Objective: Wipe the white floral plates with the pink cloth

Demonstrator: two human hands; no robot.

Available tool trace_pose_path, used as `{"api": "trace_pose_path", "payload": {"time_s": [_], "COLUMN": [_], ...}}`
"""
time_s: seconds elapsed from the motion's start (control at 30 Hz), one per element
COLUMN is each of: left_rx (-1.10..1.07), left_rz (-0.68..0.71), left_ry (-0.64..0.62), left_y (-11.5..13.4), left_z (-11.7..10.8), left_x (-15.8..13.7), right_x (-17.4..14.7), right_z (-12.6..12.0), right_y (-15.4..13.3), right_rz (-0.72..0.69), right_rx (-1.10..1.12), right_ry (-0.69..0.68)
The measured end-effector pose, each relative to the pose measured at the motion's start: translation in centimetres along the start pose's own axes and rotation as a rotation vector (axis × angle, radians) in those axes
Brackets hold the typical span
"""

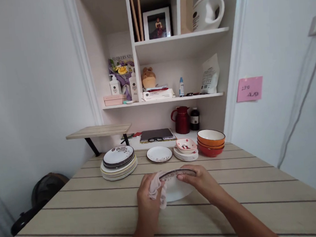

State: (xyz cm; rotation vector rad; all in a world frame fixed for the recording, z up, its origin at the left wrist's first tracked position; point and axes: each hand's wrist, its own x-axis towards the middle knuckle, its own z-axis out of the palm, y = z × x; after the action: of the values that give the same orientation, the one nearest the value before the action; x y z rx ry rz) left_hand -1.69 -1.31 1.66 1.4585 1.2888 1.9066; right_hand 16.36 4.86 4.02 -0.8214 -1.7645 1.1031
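A white plate (pixel 177 188) with a dark, flower-patterned rim is held tilted above the wooden table. My right hand (pixel 198 177) grips its right edge, thumb on the near face and fingers behind. On its left edge, my left hand (pixel 149 195) is closed on a crumpled pale cloth (pixel 156 188) pressed around the rim. Beyond the hands, a similar plate (pixel 159 153) lies flat by itself. A stack of plates (pixel 119 162) stands to the left, dark-rimmed ones on top of yellow-rimmed ones.
Right of the lone plate, a pink patterned bowl (pixel 186 145) tops small white plates (pixel 186 156), beside stacked orange and red bowls (pixel 211 142). Behind are a red jug (pixel 182 120), a dark bottle (pixel 195 119), a laptop (pixel 156 134) with glasses, and a raised wooden shelf (pixel 99 131).
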Motion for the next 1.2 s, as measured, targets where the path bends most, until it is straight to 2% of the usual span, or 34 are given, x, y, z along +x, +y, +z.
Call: {"api": "trace_pose_path", "payload": {"time_s": [0.07,0.13,0.23,0.43,0.77,0.87,0.97,1.1,1.2], "left_rx": [-0.119,-0.206,-0.295,-0.494,-0.616,-0.599,-0.531,-0.342,-0.177], "left_rz": [-0.164,-0.255,-0.298,-0.408,-0.588,-0.580,-0.529,-0.408,-0.317], "left_ry": [0.061,0.102,0.132,0.119,0.061,0.100,0.178,0.239,0.249], "left_y": [0.1,0.0,-0.8,-2.6,-1.4,-2.0,-2.6,-2.7,-2.0], "left_z": [-0.2,-0.4,-0.7,-0.2,1.5,1.5,0.9,0.0,-0.1], "left_x": [0.4,0.8,1.1,1.0,0.1,0.1,0.3,0.5,0.4], "right_x": [-0.1,-0.1,-0.2,-0.1,0.3,0.2,0.2,0.3,0.4], "right_z": [1.0,2.0,3.2,4.1,4.6,4.6,4.0,1.8,0.3], "right_y": [0.3,0.5,0.7,0.8,2.2,1.8,0.9,-0.2,-0.5], "right_rz": [0.023,0.071,0.134,0.220,0.303,0.321,0.275,0.079,0.015], "right_rx": [0.135,0.309,0.520,0.715,0.950,0.940,0.795,0.543,0.412], "right_ry": [0.050,0.078,0.119,0.254,0.313,0.259,0.177,0.249,0.276]}}
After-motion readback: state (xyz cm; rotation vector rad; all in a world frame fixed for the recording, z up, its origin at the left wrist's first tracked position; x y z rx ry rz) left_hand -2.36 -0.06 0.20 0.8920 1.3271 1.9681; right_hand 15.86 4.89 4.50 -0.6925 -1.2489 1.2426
